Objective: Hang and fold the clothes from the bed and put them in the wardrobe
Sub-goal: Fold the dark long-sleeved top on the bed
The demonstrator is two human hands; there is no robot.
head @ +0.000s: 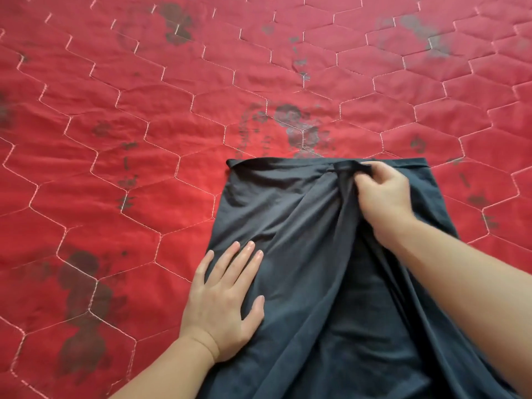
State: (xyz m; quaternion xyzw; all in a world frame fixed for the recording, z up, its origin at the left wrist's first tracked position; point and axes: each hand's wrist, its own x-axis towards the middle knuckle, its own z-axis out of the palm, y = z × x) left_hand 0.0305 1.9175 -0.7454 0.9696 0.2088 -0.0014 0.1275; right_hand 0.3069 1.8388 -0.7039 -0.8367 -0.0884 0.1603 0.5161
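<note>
left hand (223, 305) lies flat, pinning the dark garment (302, 226) at lower centre so right hand (381, 194) can pinch and pull its far hem taut.

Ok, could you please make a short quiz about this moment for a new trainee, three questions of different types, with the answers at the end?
1. True or false: the left hand lies flat with straight fingers on the dark garment.
2. Multiple choice: where does the right hand pinch the garment? A) at its far edge, B) at its left edge, C) at the near end by the person.
3. Short answer: what lies under the garment?

Key
1. True.
2. A: the fingers gather cloth at the far edge, and folds run from there toward the person.
3. A red quilted bedcover with hexagon stitching and dark printed marks.
</note>
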